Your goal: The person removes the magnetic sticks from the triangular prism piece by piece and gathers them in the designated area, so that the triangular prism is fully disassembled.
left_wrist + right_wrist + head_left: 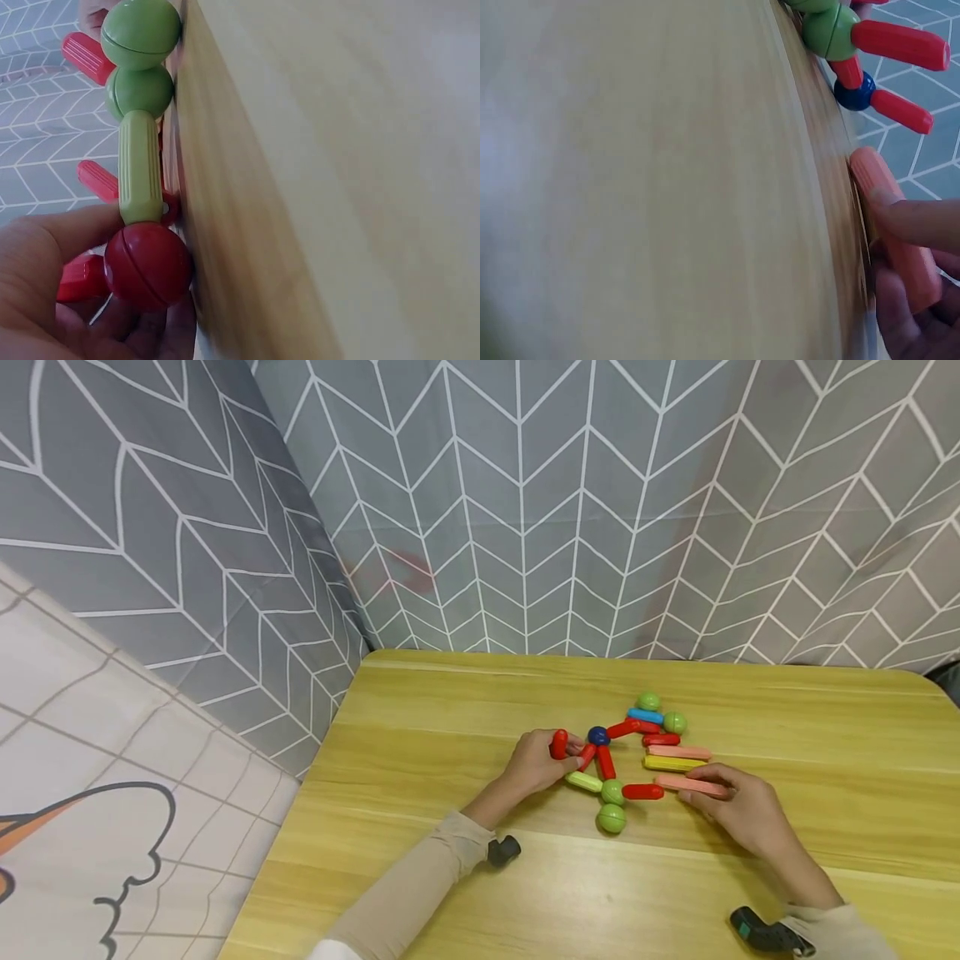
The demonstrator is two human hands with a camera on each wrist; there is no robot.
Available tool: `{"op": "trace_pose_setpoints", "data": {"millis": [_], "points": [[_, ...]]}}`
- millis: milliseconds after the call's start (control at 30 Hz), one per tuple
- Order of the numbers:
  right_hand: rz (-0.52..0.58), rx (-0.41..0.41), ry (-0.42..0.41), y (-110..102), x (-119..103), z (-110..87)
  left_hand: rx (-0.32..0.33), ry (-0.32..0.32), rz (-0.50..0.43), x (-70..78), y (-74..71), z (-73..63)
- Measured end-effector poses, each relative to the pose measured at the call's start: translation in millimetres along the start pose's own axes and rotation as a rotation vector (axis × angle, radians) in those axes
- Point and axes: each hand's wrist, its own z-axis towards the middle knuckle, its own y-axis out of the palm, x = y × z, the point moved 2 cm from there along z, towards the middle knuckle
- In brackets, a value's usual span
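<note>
My left hand (pixel 534 762) holds a triangle built of magnetic sticks and balls. In the left wrist view its thumb and fingers are around a red ball (pixel 148 266), from which a light green stick (pixel 140 169) runs to a green ball (pixel 140 91). A dark blue ball (pixel 598 736) forms the far corner, and red sticks (pixel 606 762) join it. One red stick (pixel 559 744) stands up by the left fingers. My right hand (pixel 746 806) pinches a pink stick (pixel 900 232) between thumb and fingers, its tip near a red stick (pixel 642 792) on the near green ball.
Behind the pink stick lie a yellow stick (pixel 673 763), another pink stick (pixel 678 752) and a red stick (pixel 661 739). Farther back are a blue stick (pixel 645 716) and two green balls (pixel 648 701). A patterned curtain (pixel 525 510) hangs past the table's far edge.
</note>
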Motion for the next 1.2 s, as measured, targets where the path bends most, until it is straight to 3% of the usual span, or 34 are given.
{"op": "trace_pose_setpoints", "data": {"millis": [133,400,767,1200], "points": [[-0.033,0.058,-0.071,2.8,-1.2,0.7,-0.058,0.029,-0.038,-1.2,-5.1,-0.7],[-0.06,0.121,-0.097,4.0,-0.1,0.8,-0.164,0.044,-0.061,-4.6,-12.8,-3.8],[-0.078,0.178,-0.047,1.4,-0.4,2.2,-0.175,0.028,-0.048,-4.4,-13.1,-7.7],[-0.088,0.249,-0.11,-0.5,-3.5,3.7,-0.191,0.018,-0.033,-6.9,-14.7,-5.8]]}}
